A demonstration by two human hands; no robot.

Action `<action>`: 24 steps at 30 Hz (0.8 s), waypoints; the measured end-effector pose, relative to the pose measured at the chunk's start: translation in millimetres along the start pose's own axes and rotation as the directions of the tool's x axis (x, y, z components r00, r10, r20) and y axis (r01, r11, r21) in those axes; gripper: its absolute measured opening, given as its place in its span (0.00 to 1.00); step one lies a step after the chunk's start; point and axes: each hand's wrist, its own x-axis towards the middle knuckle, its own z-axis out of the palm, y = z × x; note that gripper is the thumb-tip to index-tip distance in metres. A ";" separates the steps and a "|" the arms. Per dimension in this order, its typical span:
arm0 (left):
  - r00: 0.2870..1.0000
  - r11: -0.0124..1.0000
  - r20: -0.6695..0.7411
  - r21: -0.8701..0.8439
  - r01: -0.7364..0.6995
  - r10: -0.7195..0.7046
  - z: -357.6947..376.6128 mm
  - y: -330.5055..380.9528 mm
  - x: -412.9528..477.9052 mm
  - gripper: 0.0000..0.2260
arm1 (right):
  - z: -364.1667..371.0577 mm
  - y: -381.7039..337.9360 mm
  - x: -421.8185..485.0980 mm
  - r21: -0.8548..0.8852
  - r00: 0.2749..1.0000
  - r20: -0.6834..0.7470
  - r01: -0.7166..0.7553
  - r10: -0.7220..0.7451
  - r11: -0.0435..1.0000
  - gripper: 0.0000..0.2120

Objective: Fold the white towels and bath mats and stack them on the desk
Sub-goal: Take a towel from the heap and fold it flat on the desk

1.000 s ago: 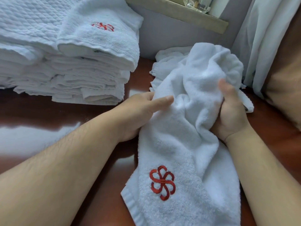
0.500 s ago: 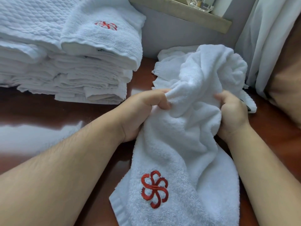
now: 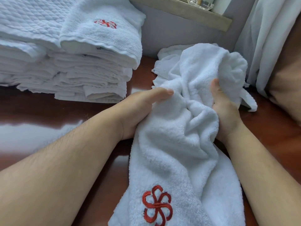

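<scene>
The crumpled towel (image 3: 175, 144) lies partly on the desk (image 3: 48, 111), and the left hand (image 3: 143, 110) pinches one side while the right hand (image 3: 226, 110) grips the other, probably to find its edges before folding it for the stack (image 3: 81, 74) nearby.
</scene>
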 end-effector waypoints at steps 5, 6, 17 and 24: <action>0.997 0.998 -0.046 -0.009 -0.062 0.062 -1.8 0.2 1.6 0.18 | 5.2 -1.2 0.7 -0.277 0.990 -0.089 0.078 -0.106 0.958 0.14; 0.995 0.997 -0.054 0.011 -0.082 0.082 -2.4 0.5 2.2 0.18 | 4.8 -0.7 2.2 -0.294 0.989 -0.081 0.091 -0.120 0.951 0.10; 0.990 0.993 -0.112 -0.064 -0.096 0.089 2.5 10.5 -1.1 0.10 | -6.4 -3.1 6.7 0.062 0.960 -0.234 0.173 -0.154 0.983 0.08; 0.971 0.970 -0.164 -0.140 -0.200 0.177 0.4 1.7 5.7 0.14 | -7.8 0.0 8.7 -0.157 0.915 -0.302 0.229 -0.268 0.961 0.11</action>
